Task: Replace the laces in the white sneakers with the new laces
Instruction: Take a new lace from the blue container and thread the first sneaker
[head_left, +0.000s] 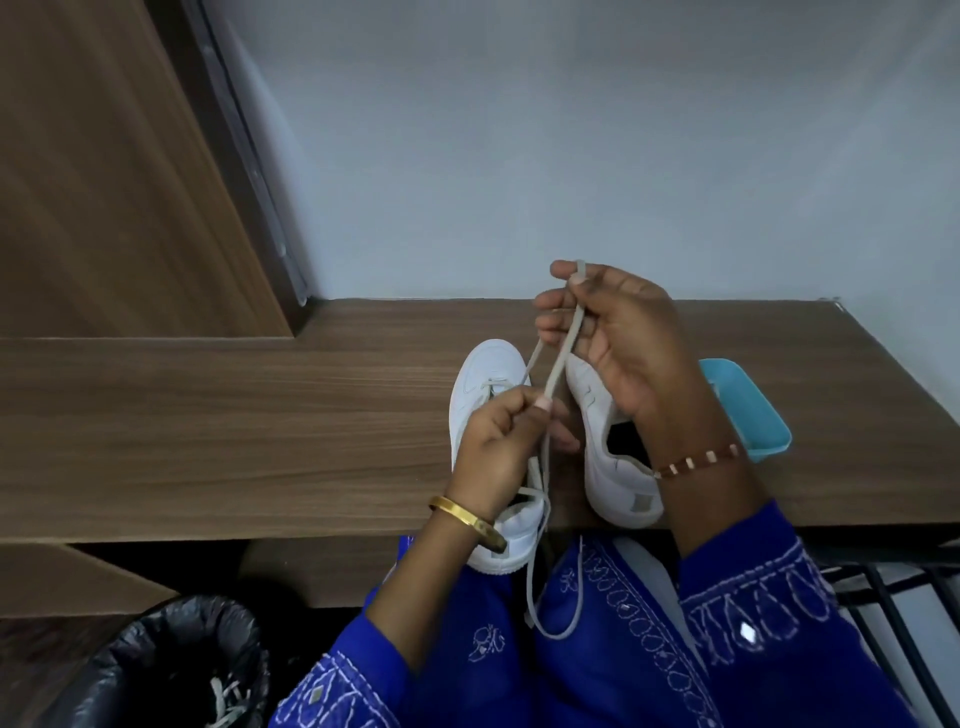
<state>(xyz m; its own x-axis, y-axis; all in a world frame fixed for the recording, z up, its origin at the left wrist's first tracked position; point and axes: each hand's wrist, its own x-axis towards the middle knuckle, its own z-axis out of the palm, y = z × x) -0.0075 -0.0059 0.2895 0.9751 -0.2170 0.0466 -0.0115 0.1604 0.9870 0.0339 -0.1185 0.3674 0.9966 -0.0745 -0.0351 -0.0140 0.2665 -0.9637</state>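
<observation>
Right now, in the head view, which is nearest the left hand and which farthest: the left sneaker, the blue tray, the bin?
1. Left sneaker: directly under the left hand.
2. Blue tray: to the right, beyond the other sneaker.
3. Bin: lower left, on the floor.

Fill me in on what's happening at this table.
A person is lacing white sneakers on a wooden table. The right hand pinches a grey lace up high, and the left hand pinches it lower down, above the left sneaker. The lace already crosses that shoe's front eyelets; its loose ends hang over the table edge. The right sneaker shows no lace. A blue tray sits beside it, and a bin stands below.
</observation>
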